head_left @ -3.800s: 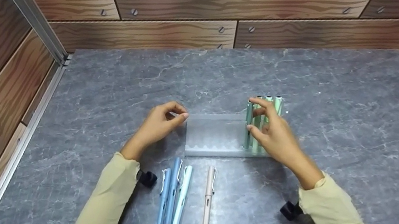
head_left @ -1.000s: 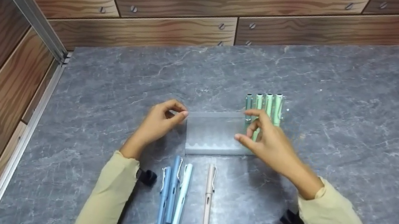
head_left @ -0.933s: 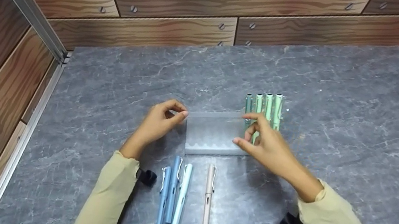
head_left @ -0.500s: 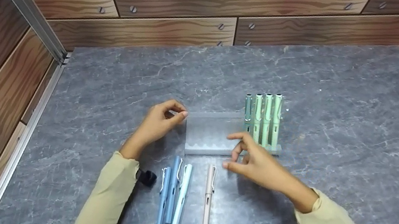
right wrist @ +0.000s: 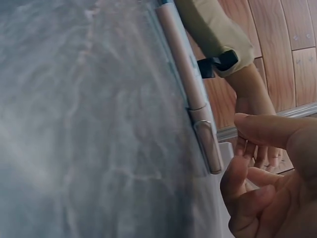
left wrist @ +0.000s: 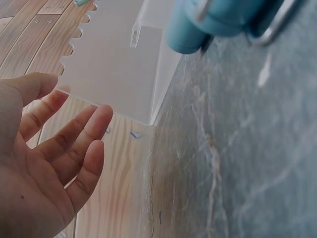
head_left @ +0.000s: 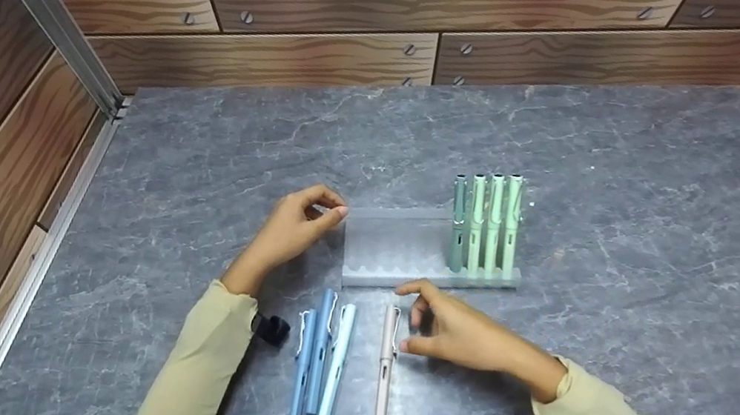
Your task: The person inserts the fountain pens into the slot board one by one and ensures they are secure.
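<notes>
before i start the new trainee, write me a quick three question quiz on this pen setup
1. How many pens are in the clear rack?
2. Which pen is the right hand nearest to?
3. True or false: the dark green pen lies on the table, outside the rack.

Key:
1. Four: three light green, one dark green.
2. The beige pen.
3. False: the dark green pen is in the rack.

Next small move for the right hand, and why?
Probably pinch the slim pinkish-beige pen: the right hand's parted thumb and index finger sit by its clip end, and the clear plastic notched rack has vacant notches left of its four slim green pens.
</notes>
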Demonstrator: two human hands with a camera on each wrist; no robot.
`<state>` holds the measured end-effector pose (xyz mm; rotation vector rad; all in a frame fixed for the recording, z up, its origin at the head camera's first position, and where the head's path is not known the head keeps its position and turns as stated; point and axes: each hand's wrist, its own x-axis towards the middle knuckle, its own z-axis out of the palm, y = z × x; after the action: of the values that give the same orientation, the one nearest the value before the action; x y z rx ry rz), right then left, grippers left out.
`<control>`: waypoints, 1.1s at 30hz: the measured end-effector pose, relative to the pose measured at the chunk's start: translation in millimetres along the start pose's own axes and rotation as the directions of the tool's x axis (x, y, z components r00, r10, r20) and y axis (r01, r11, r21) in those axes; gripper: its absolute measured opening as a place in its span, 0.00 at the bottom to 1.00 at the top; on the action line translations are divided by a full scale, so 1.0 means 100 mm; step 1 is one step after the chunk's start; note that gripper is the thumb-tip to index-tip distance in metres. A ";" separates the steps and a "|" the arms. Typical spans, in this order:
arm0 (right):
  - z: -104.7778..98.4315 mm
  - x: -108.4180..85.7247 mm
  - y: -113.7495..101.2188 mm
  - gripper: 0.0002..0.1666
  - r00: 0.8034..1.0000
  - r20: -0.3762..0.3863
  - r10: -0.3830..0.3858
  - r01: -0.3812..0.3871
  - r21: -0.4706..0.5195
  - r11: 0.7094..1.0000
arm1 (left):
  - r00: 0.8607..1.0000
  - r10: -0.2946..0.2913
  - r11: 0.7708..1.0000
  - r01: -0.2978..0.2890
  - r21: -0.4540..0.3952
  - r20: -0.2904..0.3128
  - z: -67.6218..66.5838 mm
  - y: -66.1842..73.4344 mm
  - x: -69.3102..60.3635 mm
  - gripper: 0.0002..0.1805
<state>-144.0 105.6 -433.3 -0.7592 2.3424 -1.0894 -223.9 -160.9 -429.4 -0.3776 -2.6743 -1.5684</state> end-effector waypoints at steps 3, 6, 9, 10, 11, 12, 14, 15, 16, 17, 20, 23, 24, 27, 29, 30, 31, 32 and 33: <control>0.03 0.01 0.02 0.41 1.000 0.005 0.009 -0.009 -0.027 1.000 | 1.000 -0.001 1.000 0.001 -0.009 0.002 0.00 0.00 0.00 0.08; 0.06 0.01 0.03 0.43 1.000 0.003 0.005 -0.005 -0.059 0.998 | 1.000 -0.001 1.000 0.001 -0.012 0.004 0.00 0.00 0.00 0.08; 0.07 0.01 0.05 0.44 1.000 -0.001 -0.008 0.008 -0.080 0.997 | 1.000 -0.002 1.000 0.002 -0.009 0.005 0.00 0.01 0.00 0.08; 0.07 0.01 0.05 0.44 1.000 -0.003 -0.012 0.012 -0.084 0.996 | 1.000 -0.003 1.000 0.003 -0.009 0.006 0.00 0.01 0.00 0.08; 0.07 0.02 0.05 0.44 1.000 -0.002 -0.015 0.014 -0.085 0.996 | 1.000 -0.003 1.000 0.003 -0.007 0.006 0.00 0.01 0.00 0.08; 0.07 0.02 0.05 0.44 1.000 -0.003 -0.016 0.015 -0.087 0.996 | 1.000 -0.005 1.000 0.005 -0.007 0.008 0.00 0.01 0.00 0.08; 0.07 0.02 0.06 0.44 1.000 -0.002 -0.016 0.016 -0.092 0.996 | 1.000 -0.008 1.000 0.008 -0.008 0.012 0.00 0.02 0.00 0.09; 0.08 0.02 0.06 0.44 1.000 -0.002 -0.014 0.014 -0.097 0.995 | 1.000 -0.012 1.000 0.012 -0.012 0.017 0.00 0.02 -0.01 0.09; 0.08 0.02 0.06 0.44 1.000 -0.001 -0.011 0.011 -0.101 0.995 | 1.000 -0.016 1.000 0.016 -0.016 0.021 -0.01 0.02 -0.01 0.09; 0.08 0.02 0.05 0.44 1.000 -0.002 -0.008 0.008 -0.108 0.994 | 0.999 -0.020 1.000 0.020 -0.019 0.026 -0.01 0.02 -0.01 0.09; 0.09 0.02 0.04 0.44 1.000 -0.005 0.004 -0.005 -0.136 0.991 | 0.999 -0.028 0.999 0.029 -0.028 0.037 -0.01 0.03 -0.01 0.10; 0.09 0.02 0.03 0.44 1.000 -0.009 0.019 -0.021 -0.167 0.986 | 0.999 -0.027 0.999 0.028 -0.028 0.034 -0.01 0.02 -0.02 0.10; 0.10 0.02 0.02 0.44 1.000 -0.010 0.022 -0.024 -0.176 0.984 | 0.999 -0.023 0.999 0.024 -0.027 0.031 -0.01 0.02 -0.02 0.10; 0.10 0.03 0.01 0.43 1.000 -0.014 0.025 -0.027 -0.201 0.979 | 1.000 -0.012 1.000 0.013 -0.023 0.020 -0.01 0.02 -0.01 0.09; 0.11 0.03 0.01 0.42 1.000 -0.016 0.024 -0.026 -0.215 0.976 | 1.000 -0.005 1.000 0.005 -0.022 0.013 -0.01 0.01 -0.01 0.09; 0.11 0.03 0.01 0.42 1.000 -0.016 0.022 -0.026 -0.221 0.975 | 1.000 0.000 1.000 0.001 -0.020 0.010 -0.01 0.01 -0.01 0.08; 0.11 0.03 0.01 0.42 1.000 -0.017 0.023 -0.026 -0.227 0.974 | 1.000 0.002 1.000 -0.002 -0.019 0.008 -0.01 0.01 -0.01 0.08; 0.11 0.03 0.00 0.41 1.000 -0.018 0.023 -0.026 -0.231 0.973 | 1.000 0.005 1.000 -0.004 -0.020 0.006 -0.01 0.01 -0.01 0.08; 0.11 0.03 0.00 0.41 1.000 -0.018 0.023 -0.026 -0.233 0.972 | 1.000 0.006 1.000 -0.006 -0.021 0.004 0.00 0.01 -0.01 0.08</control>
<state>-140.0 97.4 -440.6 -0.8040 2.5154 -0.8197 -222.7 -161.0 -428.4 -0.3900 -2.6593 -1.5963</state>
